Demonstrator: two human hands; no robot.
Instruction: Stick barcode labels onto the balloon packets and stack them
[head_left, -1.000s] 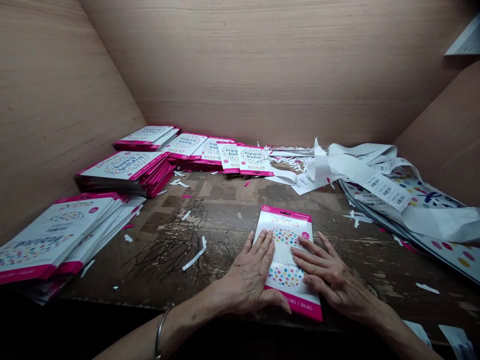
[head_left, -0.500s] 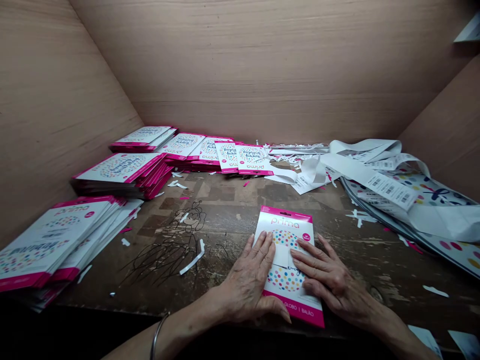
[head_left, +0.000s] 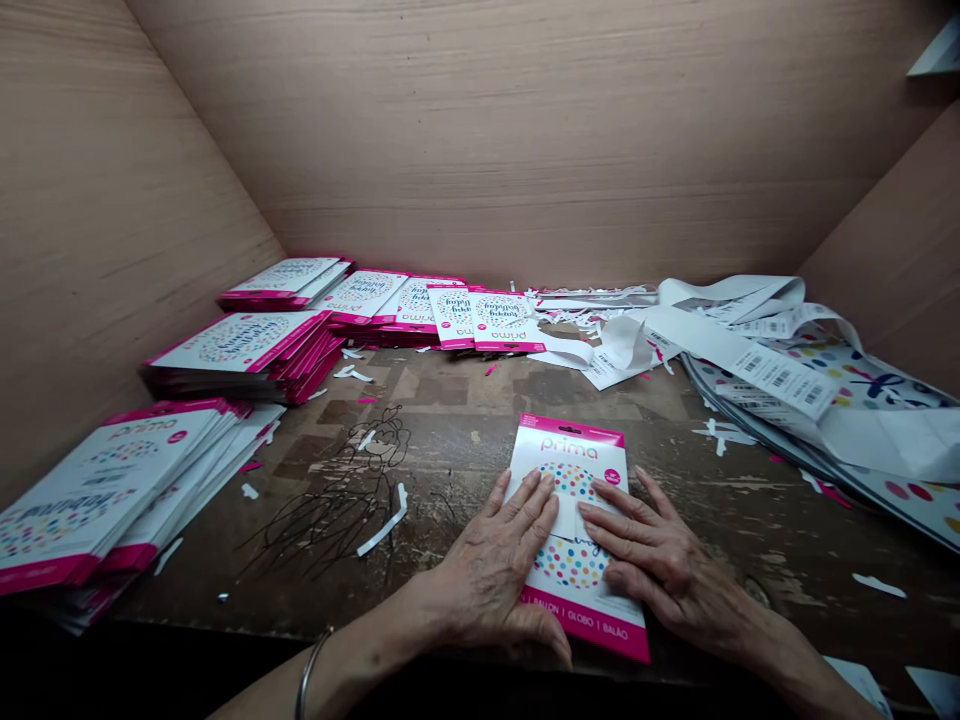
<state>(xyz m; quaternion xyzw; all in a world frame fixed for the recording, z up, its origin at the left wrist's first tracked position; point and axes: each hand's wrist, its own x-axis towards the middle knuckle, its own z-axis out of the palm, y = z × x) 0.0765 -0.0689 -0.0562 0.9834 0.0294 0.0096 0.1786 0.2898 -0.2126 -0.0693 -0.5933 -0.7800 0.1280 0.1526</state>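
Note:
A white and pink balloon packet (head_left: 568,590) printed "prima" with coloured dots lies flat near the table's front edge. Across its middle is a white label or band (head_left: 565,519), partly covered by fingers. My left hand (head_left: 501,570) rests on the packet's left side, fingers stretched out and thumb apart near the lower pink strip. From the right, my right hand (head_left: 660,555) lies over the packet with its fingers spread, fingertips on the white piece. Both hands press flat and neither grips anything.
Stacks of similar packets (head_left: 232,342) line the left side and back. Label strips with barcodes (head_left: 780,375) curl over flat dotted sheets (head_left: 919,500) at the right. Paper scraps (head_left: 384,520) dot the worn table (head_left: 457,420). Cardboard walls (head_left: 480,130) enclose the back and sides.
My left hand has shifted slightly, its thumb drawing back left and showing more print on the lower pink strip. My right hand and the packet have hardly moved.

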